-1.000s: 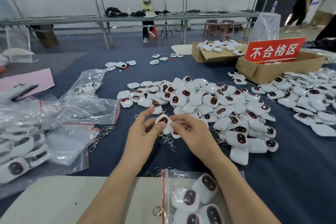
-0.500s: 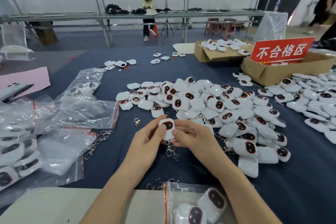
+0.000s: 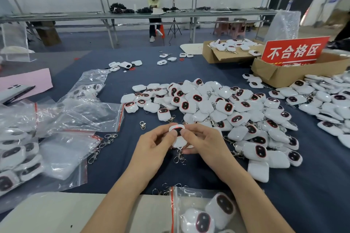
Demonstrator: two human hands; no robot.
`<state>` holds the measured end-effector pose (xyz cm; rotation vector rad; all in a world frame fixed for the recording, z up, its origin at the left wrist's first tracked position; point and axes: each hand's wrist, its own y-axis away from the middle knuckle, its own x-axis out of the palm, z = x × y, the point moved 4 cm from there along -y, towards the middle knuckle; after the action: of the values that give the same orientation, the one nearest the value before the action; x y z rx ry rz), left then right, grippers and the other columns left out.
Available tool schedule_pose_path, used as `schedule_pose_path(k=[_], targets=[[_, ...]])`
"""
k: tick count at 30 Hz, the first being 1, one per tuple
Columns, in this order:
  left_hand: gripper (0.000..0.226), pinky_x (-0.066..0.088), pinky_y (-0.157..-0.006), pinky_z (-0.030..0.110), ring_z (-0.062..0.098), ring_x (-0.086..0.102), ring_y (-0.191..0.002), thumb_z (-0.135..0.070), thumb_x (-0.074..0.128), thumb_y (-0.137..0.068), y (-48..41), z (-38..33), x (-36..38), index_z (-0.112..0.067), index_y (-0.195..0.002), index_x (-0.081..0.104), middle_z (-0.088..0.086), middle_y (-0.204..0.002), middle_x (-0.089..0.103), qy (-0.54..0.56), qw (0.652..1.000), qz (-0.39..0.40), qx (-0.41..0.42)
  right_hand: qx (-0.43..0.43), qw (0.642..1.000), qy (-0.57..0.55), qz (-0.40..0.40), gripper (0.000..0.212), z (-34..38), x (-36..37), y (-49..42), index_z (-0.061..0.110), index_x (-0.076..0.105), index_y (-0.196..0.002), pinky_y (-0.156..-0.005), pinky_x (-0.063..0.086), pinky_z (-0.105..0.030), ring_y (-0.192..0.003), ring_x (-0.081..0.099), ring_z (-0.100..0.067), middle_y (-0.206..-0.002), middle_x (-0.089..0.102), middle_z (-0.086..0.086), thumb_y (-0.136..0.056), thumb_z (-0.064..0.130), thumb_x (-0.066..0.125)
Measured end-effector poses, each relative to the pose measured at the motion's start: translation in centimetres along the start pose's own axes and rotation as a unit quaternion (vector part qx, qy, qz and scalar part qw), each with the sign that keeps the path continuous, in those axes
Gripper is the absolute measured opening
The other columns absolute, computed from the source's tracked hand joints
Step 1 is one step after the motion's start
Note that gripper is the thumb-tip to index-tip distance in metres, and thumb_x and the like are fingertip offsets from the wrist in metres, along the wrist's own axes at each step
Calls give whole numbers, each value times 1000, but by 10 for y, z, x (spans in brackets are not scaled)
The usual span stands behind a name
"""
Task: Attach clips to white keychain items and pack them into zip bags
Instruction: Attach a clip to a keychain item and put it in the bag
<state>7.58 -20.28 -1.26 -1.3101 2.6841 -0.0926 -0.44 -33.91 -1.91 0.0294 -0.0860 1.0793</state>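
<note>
Pinched by left hand (image 3: 151, 149) and right hand (image 3: 204, 145), thumbs on its face, above the bench (image 3: 208, 66) toward its near edge: one white keychain item (image 3: 179, 143), rounded, with a dark oval window ringed red. Long axis pointing at the far edge, window end farthest, metal clip (image 3: 179, 157) dangling nearest. Behind, a pile (image 3: 217, 108) too numerous to count.

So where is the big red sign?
In the head view the red sign stands at the far right, in a cardboard box, behind a spread of white keychain items.
</note>
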Motion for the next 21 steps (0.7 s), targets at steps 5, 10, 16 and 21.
schedule_pose_path(k=[5,10,16,21], targets=[[24,49,-89,12,5,69,-106,-17,62,-100,1,-2,2,-26,-120,72,-11,-108,77,-2,1000,13,-1,10,1000,-10,2,7,1,-2,0,16,75,-98,-70,59,-23,-86,74,-12,-88,78,-2,-93,16,70],[34,50,-86,12,5,69,-104,-11,67,-96,3,-3,5,-25,-127,66,-11,-107,76,-18,999,27,-1,14,1000,-15,-8,11,1,-4,0,12,74,-101,-73,59,-23,-91,74,-16,-94,78,-6,-92,19,71],[37,48,-79,7,-2,70,-96,-7,66,-95,4,-5,6,-18,-131,64,-10,-103,77,-63,998,9,15,10,1000,-13,8,12,0,-3,0,12,74,-105,-75,59,-23,-91,75,-16,-94,78,-5,-94,15,68],[38,49,-80,9,-2,70,-95,-10,66,-95,4,-3,6,-20,-132,65,-11,-102,77,-88,996,3,21,6,1000,-8,12,11,0,-3,0,13,74,-104,-75,59,-23,-90,75,-15,-93,79,-4,-95,14,67]])
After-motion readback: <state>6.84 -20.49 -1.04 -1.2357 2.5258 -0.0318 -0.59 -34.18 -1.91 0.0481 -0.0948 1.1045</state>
